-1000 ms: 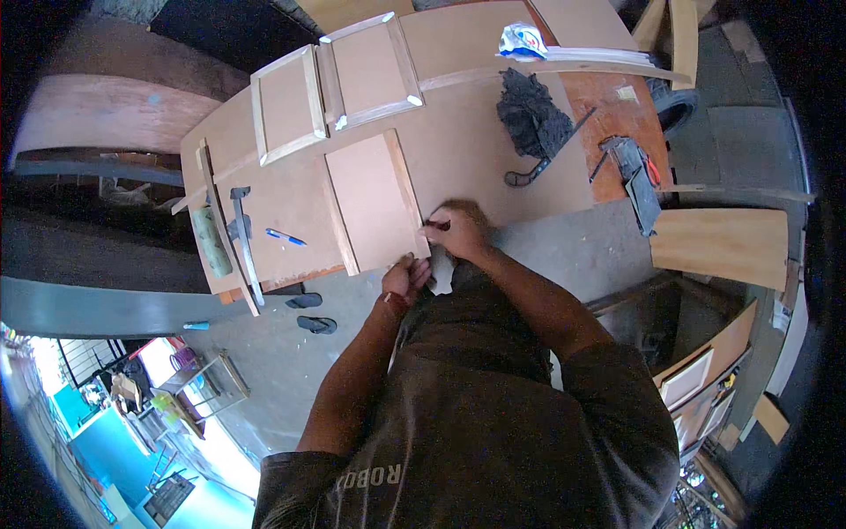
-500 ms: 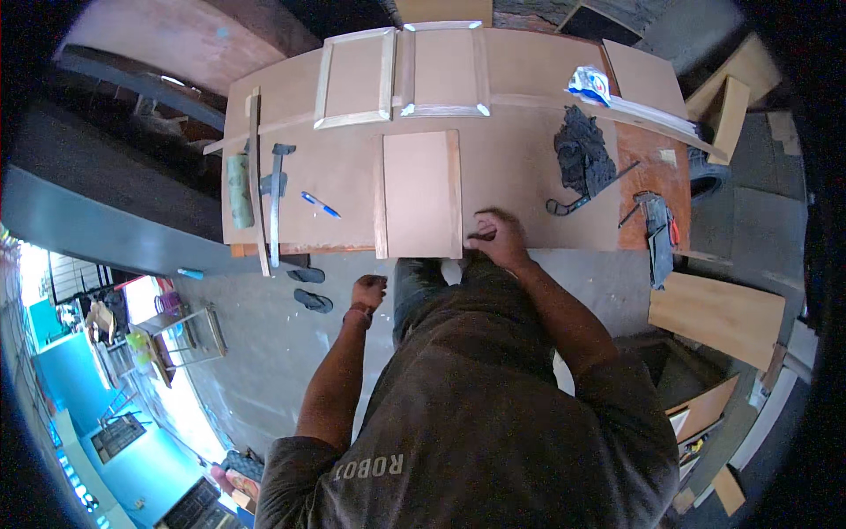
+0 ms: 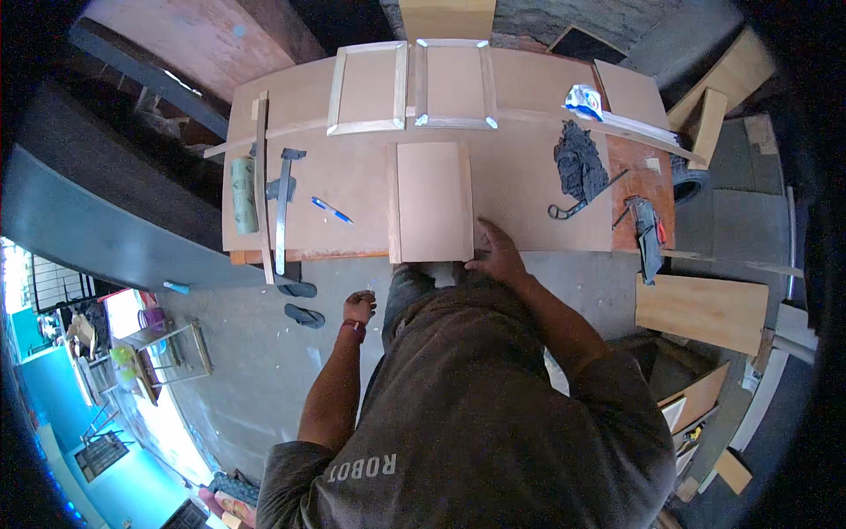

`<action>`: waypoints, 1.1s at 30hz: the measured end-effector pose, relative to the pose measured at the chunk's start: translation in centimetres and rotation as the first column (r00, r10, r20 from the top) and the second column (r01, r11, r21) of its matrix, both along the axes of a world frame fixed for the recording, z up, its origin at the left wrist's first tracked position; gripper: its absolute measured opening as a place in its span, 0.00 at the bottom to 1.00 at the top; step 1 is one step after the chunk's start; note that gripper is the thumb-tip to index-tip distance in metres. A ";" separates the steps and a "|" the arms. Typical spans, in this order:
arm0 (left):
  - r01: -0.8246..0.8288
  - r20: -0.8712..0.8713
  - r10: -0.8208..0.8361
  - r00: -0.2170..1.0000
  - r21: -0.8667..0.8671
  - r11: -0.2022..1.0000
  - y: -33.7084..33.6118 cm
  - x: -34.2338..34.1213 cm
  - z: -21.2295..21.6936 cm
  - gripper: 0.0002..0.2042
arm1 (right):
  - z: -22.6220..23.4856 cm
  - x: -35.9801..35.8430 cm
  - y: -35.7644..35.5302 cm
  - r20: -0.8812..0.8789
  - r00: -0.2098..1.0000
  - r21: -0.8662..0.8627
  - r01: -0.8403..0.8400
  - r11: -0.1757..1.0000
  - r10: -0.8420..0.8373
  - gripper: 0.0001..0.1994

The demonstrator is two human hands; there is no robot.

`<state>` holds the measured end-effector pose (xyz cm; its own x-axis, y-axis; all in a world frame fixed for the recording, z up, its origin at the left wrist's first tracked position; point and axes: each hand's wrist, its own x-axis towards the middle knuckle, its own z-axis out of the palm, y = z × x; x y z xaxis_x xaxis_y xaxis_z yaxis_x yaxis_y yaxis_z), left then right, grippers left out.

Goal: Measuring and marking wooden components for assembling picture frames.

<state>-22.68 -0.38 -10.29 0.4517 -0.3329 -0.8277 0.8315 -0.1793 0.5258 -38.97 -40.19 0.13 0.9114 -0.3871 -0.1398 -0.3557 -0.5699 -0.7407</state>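
A flat panel, one in number, is seen in the head view at the centre of the frame, laid on the table with its lower end at the table's near edge. Its two long sides are lined by two wooden strips, a left strip and a right strip.

Two hands are shown. The right hand is held at the panel's lower right corner, its thumb and fingers spread apart (whether the corner is touched by the thumb cannot be told). The left hand is held lower and further left, well apart from the panel, over the floor; its fingers are loosely curled, and whether they are pressed together or closed on something cannot be told.

Two rectangular frames, a left frame and a right frame, are placed side by side in the upper middle. To the left of the panel, one blue pen, one metal ruler, one long wooden slat and one green cylinder are counted. One black crumpled cloth and one white-and-blue packet are seen at the upper right. Two dark sandals are left on the floor, at the left of centre.
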 end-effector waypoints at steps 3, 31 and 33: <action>0.018 0.016 -0.018 1.000 0.041 0.999 1.7 0.4 -0.9 0.08 | 0.8 0.0 1.4 -0.040 0.988 0.105 0.155 0.982 -0.151 0.52; 0.177 0.092 -0.201 0.975 0.225 0.958 1.2 5.2 2.0 0.06 | -10.6 -2.0 5.1 -0.132 0.735 0.325 0.666 0.671 -0.666 0.09; 0.134 0.084 -0.154 0.985 0.207 0.969 3.9 5.0 1.1 0.05 | -6.5 0.2 5.8 -0.282 0.749 0.463 0.654 0.599 -0.600 0.13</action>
<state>-17.72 3.51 -9.20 0.4941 -0.2325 -0.8377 0.7350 -0.4029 0.5454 -38.79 -34.43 -6.35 0.4448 -0.7041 -0.5536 -0.5584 0.2652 -0.7861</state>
